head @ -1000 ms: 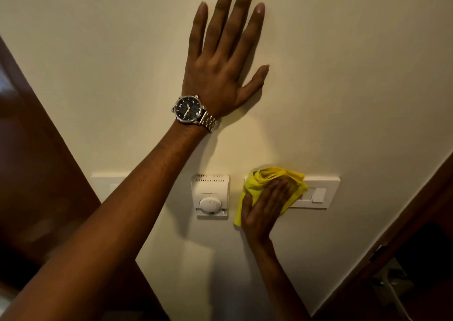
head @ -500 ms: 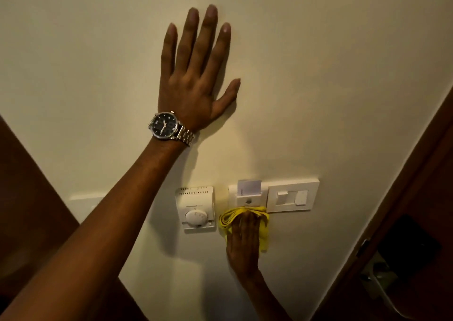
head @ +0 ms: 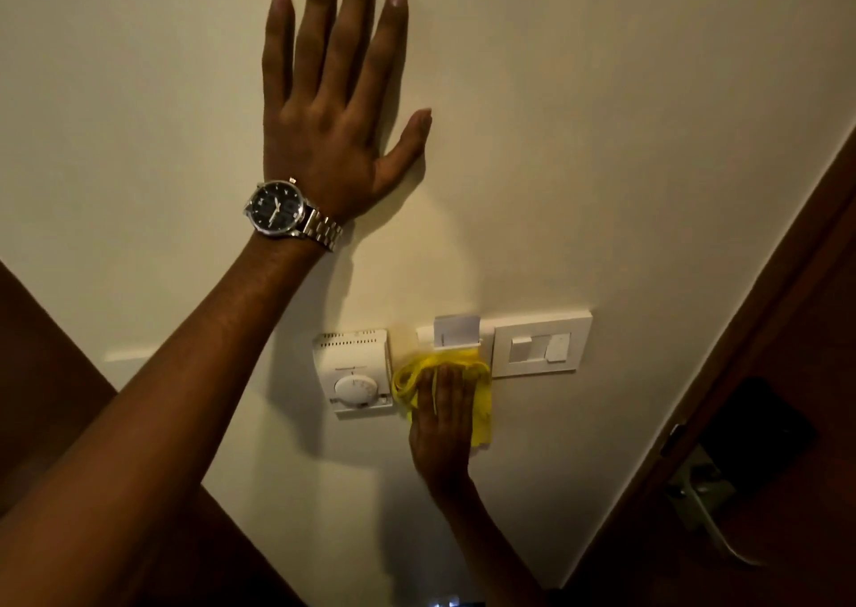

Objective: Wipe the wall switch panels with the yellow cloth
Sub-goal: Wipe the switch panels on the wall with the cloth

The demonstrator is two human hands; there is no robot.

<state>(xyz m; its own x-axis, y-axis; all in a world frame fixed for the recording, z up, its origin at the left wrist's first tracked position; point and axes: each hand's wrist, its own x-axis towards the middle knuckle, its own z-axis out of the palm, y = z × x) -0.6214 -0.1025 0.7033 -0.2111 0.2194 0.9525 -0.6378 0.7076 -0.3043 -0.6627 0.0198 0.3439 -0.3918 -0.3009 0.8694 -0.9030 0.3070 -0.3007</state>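
My right hand (head: 440, 426) presses the yellow cloth (head: 481, 402) flat against the wall, just under a white key-card holder (head: 456, 333). The cloth covers the lower part of that panel. To its right is a white switch panel (head: 542, 344) with two rockers, uncovered. Left of the cloth sits a white thermostat (head: 354, 370) with a round dial. My left hand (head: 333, 110) lies flat on the cream wall above, fingers spread, holding nothing; a metal watch (head: 278, 210) is on its wrist. Another white panel (head: 122, 355) shows partly behind my left forearm.
A dark wooden door frame (head: 741, 328) runs diagonally at the right, with a metal door handle (head: 704, 504) beside it. Dark wood also fills the lower left corner (head: 46, 375).
My right hand slid the cloth from the right switch panel down and left to below the card holder, uncovering both panels. My left hand stays flat on the wall.
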